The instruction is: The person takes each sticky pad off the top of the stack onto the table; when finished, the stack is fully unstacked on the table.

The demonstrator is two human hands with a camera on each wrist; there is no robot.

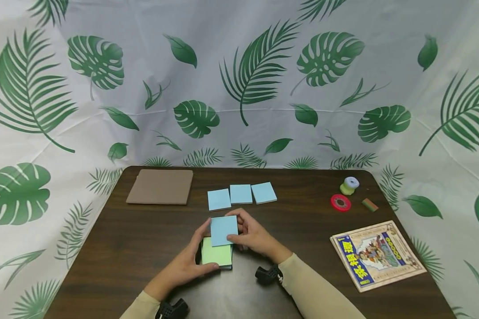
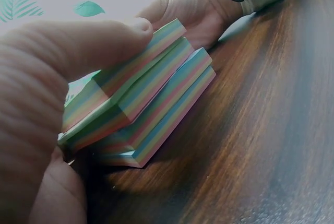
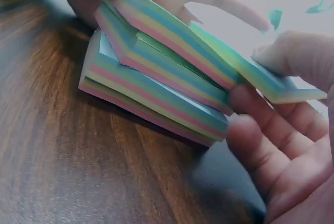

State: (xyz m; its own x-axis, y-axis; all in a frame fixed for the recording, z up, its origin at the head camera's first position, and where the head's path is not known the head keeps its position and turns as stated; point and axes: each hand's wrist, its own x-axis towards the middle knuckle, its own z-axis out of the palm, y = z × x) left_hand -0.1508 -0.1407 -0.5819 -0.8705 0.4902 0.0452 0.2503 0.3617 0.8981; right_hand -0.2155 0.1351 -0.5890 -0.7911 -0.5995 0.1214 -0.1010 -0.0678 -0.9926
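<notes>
Over the middle of the table, my right hand (image 1: 257,237) pinches a thin blue-topped sticky note pad (image 1: 223,229), its thumb on the upper face and fingers beneath. Below that pad stands a stack of sticky note pads (image 1: 217,255) with a light green top. My left hand (image 1: 183,263) holds this stack from the left, thumb along the near side. Striped edges of the stacked pads (image 2: 162,78) show in the left wrist view, slightly out of line with one another. In the right wrist view the thin pad (image 3: 237,65) slants above the stack's end.
Three blue-topped pads (image 1: 241,194) lie in a row behind the hands. A brown folder-like board (image 1: 159,187) is at the back left. Toward the right are a small two-coloured roll (image 1: 347,188), a red ring-shaped roll (image 1: 340,202), a striped block (image 1: 370,204) and an illustrated book (image 1: 377,255).
</notes>
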